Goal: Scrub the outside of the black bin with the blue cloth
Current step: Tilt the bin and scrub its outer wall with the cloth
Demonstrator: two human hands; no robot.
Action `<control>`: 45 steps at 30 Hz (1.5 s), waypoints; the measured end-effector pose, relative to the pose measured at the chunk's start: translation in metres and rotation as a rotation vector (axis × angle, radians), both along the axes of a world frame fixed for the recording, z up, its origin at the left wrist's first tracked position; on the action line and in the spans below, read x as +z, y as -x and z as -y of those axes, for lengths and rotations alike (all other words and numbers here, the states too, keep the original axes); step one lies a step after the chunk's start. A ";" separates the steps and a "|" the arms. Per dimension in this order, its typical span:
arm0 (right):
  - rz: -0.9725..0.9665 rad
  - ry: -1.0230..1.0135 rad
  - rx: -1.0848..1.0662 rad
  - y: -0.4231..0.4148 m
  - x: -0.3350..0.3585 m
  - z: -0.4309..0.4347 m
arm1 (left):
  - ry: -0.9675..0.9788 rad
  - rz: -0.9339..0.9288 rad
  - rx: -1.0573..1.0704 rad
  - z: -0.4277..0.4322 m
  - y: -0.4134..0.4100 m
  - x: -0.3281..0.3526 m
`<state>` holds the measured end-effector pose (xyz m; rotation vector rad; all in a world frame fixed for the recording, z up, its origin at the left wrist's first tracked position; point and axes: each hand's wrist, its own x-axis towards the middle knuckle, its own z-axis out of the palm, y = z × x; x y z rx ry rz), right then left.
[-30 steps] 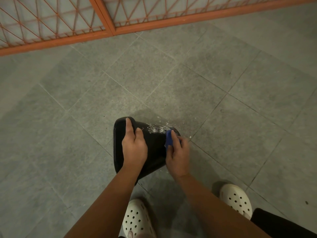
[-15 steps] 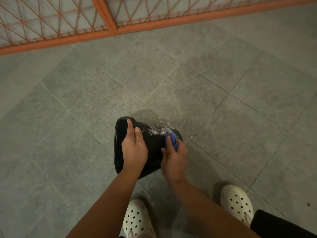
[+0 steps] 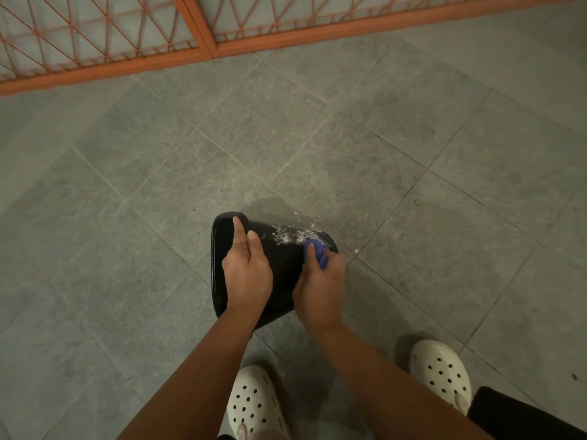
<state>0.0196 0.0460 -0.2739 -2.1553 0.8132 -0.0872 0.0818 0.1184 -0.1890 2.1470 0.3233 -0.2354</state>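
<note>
The black bin (image 3: 284, 260) lies on its side on the grey tiled floor, its open mouth facing left and its base to the right. White soap foam streaks the upper side near the base. My left hand (image 3: 247, 269) presses down on the bin's wall, fingers reaching over the rim. My right hand (image 3: 319, 289) holds the bunched blue cloth (image 3: 314, 250) against the bin's outside near the base; most of the cloth is hidden under my fingers.
An orange metal grille gate (image 3: 197, 36) runs along the far edge of the floor. My two white clogs, one (image 3: 255, 404) and the other (image 3: 441, 373), stand just behind the bin. Small white foam flecks (image 3: 313, 224) dot the tiles beside the bin's base.
My right hand has slid the blue cloth up and to the right along the bin's side, toward the foamy patch near the base. The left hand and the bin have stayed put.
</note>
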 end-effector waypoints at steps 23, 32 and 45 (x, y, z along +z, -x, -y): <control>-0.235 -0.129 0.045 -0.012 0.020 0.011 | -0.022 0.027 0.026 -0.010 -0.001 -0.007; -0.391 -0.095 0.164 -0.021 0.011 0.032 | -0.012 0.025 0.061 -0.011 -0.002 -0.008; -0.421 -0.139 0.120 -0.019 0.012 0.036 | 0.009 0.039 0.001 -0.005 0.000 -0.006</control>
